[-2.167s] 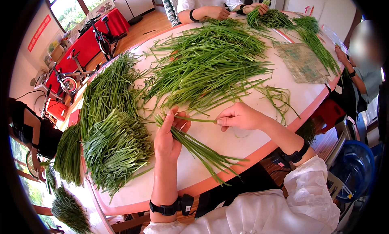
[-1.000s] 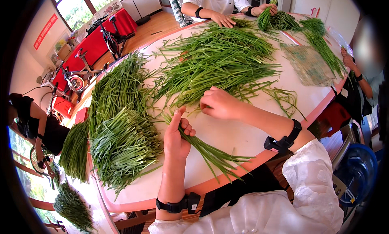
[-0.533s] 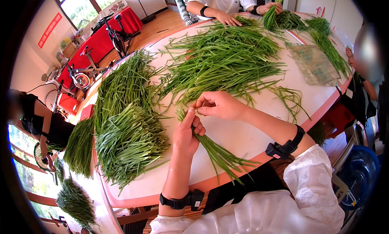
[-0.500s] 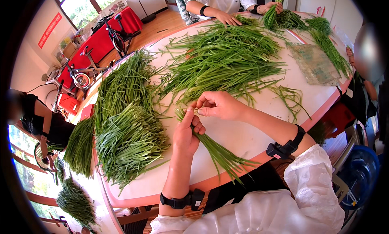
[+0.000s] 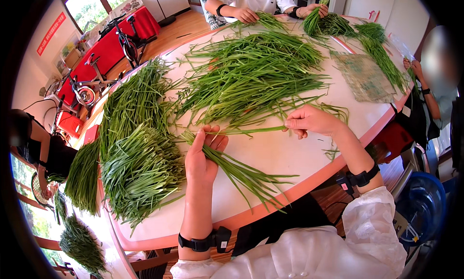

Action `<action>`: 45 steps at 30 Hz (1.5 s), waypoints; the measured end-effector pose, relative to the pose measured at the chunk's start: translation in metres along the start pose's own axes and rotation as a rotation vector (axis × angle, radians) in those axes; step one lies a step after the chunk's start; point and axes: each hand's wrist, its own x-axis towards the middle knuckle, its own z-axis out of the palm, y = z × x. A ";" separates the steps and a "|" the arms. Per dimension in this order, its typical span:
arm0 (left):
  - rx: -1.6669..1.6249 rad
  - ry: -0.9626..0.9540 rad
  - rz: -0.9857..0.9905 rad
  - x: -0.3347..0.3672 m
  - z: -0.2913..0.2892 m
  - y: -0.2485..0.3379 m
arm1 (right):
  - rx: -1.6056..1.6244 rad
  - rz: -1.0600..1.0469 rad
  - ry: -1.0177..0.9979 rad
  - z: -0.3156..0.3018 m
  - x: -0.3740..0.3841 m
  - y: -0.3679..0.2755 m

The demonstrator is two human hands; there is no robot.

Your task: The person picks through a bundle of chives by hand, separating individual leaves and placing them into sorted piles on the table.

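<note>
A large round table (image 5: 290, 153) with a pale top and a pinkish rim fills the view, strewn with long green stalks. Behind it lies a wooden floor with a red-draped table (image 5: 113, 40) and an exercise bike (image 5: 89, 90) near bright windows.

Three main heaps of greens lie on the round table: a loose spread (image 5: 251, 76) in the middle, a dense neat pile (image 5: 137, 148) at the left, and smaller bunches (image 5: 353, 30) at the far edge. More greens lie on a surface at the lower left. A flat plastic bag (image 5: 365, 76) lies at the right of the table.

Three other people are partly visible: one across the table with both hands on greens, one at the right edge, one at the far left.

The left hand (image 5: 203, 158) is closed around a small bundle (image 5: 237, 170) of stalks, just above the table's near edge. The bundle's long axis runs diagonally, cut ends up-left by the fingers, leafy tips fanning down-right toward the rim. The right hand (image 5: 311, 122) pinches one single stalk (image 5: 246, 130), which lies nearly level, stretching leftward to the left hand's fingertips. Each wrist wears a black band.
</note>
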 end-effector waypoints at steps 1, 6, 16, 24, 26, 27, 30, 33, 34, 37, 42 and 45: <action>-0.007 0.007 0.001 0.000 0.001 -0.001 | 0.005 0.001 0.007 -0.005 -0.006 0.001; -0.049 -0.001 -0.005 0.002 0.002 -0.005 | -0.096 0.018 0.110 -0.022 -0.023 0.011; -0.049 -0.020 -0.003 0.010 -0.002 -0.010 | -0.571 -0.243 0.302 0.006 0.009 -0.002; -0.056 -0.008 -0.013 0.011 -0.002 -0.009 | -0.797 -0.431 0.278 0.025 0.044 -0.012; -0.056 -0.010 -0.007 0.011 -0.006 -0.006 | -0.672 -0.249 0.130 0.038 0.036 -0.026; -0.062 -0.001 0.002 0.010 -0.009 -0.006 | -0.666 -0.240 0.084 0.046 0.032 -0.027; -0.073 -0.010 0.002 0.011 -0.008 -0.006 | -0.680 -0.287 0.058 0.067 0.011 -0.013; -0.059 -0.031 -0.008 0.013 -0.005 -0.006 | -0.741 -0.479 0.205 0.082 0.004 0.020; -0.052 -0.028 -0.006 0.012 -0.003 -0.006 | -0.758 -0.522 0.252 0.084 0.005 0.031; -0.040 -0.009 0.012 0.012 -0.003 -0.008 | -0.575 -0.394 0.212 0.078 -0.004 0.028; -0.054 0.022 -0.001 0.012 -0.002 -0.014 | -0.252 -0.182 0.137 0.061 -0.022 0.033; -0.060 -0.014 -0.003 0.012 0.001 -0.014 | -0.189 -0.169 0.197 0.055 -0.029 0.034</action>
